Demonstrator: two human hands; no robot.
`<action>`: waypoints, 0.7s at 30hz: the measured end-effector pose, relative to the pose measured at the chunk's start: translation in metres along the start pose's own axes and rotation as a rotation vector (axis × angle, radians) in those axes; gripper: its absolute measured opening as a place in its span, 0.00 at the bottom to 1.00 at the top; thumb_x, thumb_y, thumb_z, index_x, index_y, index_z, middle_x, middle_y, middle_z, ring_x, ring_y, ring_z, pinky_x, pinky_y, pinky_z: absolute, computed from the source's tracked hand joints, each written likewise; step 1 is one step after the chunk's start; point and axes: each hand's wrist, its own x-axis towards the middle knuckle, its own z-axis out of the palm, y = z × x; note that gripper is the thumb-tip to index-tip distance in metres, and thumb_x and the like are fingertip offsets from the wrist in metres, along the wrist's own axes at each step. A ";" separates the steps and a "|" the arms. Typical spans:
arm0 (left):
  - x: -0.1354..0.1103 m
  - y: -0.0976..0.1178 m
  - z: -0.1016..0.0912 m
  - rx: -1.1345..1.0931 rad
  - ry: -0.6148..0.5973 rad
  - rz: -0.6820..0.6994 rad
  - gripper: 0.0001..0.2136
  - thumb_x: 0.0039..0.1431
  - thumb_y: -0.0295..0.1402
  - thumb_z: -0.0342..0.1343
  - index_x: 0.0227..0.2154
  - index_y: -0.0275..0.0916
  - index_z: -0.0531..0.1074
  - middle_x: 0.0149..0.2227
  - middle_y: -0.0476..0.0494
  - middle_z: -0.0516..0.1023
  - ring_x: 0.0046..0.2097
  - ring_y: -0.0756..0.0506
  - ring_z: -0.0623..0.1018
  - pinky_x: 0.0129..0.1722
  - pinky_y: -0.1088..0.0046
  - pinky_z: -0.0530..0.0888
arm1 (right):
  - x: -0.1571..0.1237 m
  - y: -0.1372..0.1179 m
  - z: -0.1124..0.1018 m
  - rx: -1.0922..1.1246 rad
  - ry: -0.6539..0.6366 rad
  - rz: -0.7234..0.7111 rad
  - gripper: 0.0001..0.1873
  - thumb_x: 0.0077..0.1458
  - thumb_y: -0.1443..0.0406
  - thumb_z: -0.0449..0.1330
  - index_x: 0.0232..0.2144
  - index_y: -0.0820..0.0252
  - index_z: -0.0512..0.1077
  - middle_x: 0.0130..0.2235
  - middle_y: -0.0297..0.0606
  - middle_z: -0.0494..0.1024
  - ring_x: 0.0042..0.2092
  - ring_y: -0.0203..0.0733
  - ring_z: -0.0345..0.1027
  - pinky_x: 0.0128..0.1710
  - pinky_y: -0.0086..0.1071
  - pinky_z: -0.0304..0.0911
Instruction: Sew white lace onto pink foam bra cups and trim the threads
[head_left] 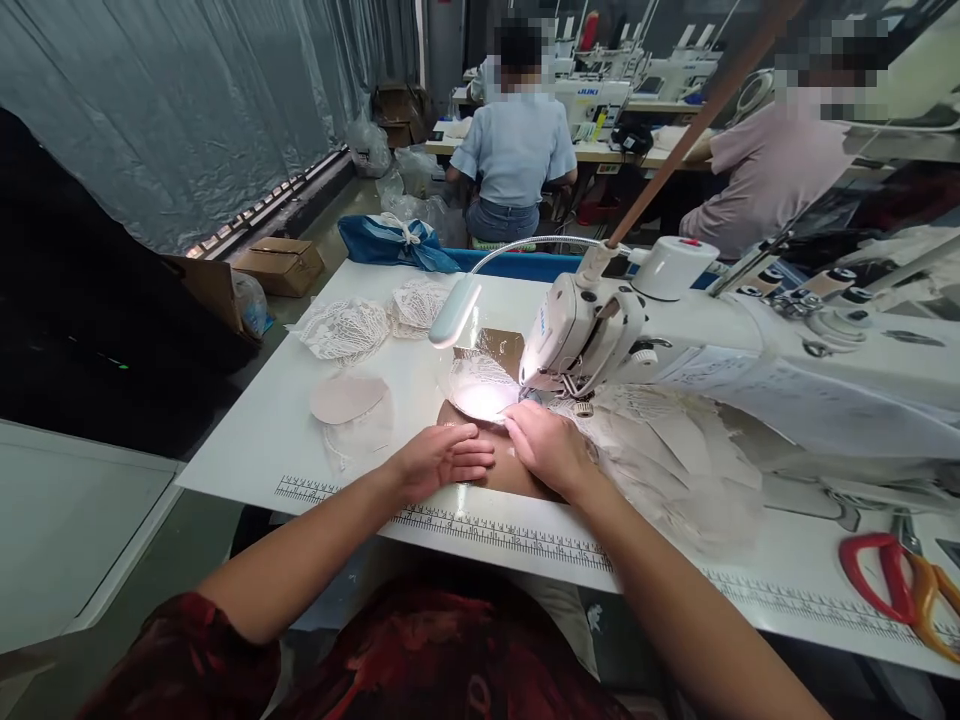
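Note:
A white lace cup piece (pixel 481 388) lies under the needle area of the sewing machine (pixel 555 330), brightly lit by its lamp. My right hand (pixel 551 450) has its fingertips closed on the near right edge of that piece, close to the needle. Just left of it, my left hand (pixel 446 465) rests palm inward with fingers stretched out, near the piece's front edge and holding nothing. Beneath both hands is a brown plate (pixel 517 475) on the machine bed. The needle itself is hard to make out.
Lace pieces (pixel 345 330) and a beige cup piece (pixel 349 400) lie on the white table (pixel 255 430) at left. More pale fabric pieces (pixel 675 470) spread right of my hand. Scissors (pixel 892 580) lie far right. Two people sit at machines beyond.

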 end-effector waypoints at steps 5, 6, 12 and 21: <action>0.025 -0.004 0.021 -0.251 0.125 0.198 0.04 0.57 0.20 0.53 0.33 0.35 0.68 0.31 0.46 0.76 0.34 0.52 0.77 0.39 0.76 0.77 | -0.009 0.004 -0.002 0.089 0.006 -0.002 0.12 0.62 0.65 0.48 0.35 0.59 0.72 0.36 0.38 0.75 0.35 0.38 0.67 0.34 0.29 0.55; 0.028 -0.003 0.023 -0.254 0.155 0.219 0.05 0.55 0.19 0.53 0.32 0.34 0.68 0.29 0.47 0.74 0.31 0.54 0.76 0.36 0.78 0.76 | -0.010 0.004 -0.002 0.095 0.009 0.000 0.11 0.62 0.65 0.49 0.36 0.59 0.72 0.36 0.38 0.74 0.35 0.38 0.67 0.34 0.30 0.55; 0.033 0.001 0.023 -0.177 0.162 0.212 0.03 0.54 0.22 0.56 0.31 0.33 0.68 0.25 0.48 0.72 0.25 0.55 0.73 0.26 0.82 0.73 | -0.014 -0.001 0.005 0.012 0.140 -0.015 0.17 0.55 0.63 0.57 0.47 0.61 0.68 0.48 0.44 0.72 0.41 0.44 0.65 0.36 0.32 0.56; 0.005 0.007 -0.013 0.465 -0.009 0.041 0.10 0.53 0.33 0.60 0.23 0.34 0.67 0.14 0.53 0.65 0.17 0.54 0.64 0.17 0.81 0.61 | -0.010 -0.001 0.011 -0.040 0.176 -0.209 0.14 0.62 0.65 0.50 0.29 0.61 0.73 0.31 0.40 0.73 0.34 0.40 0.59 0.35 0.32 0.51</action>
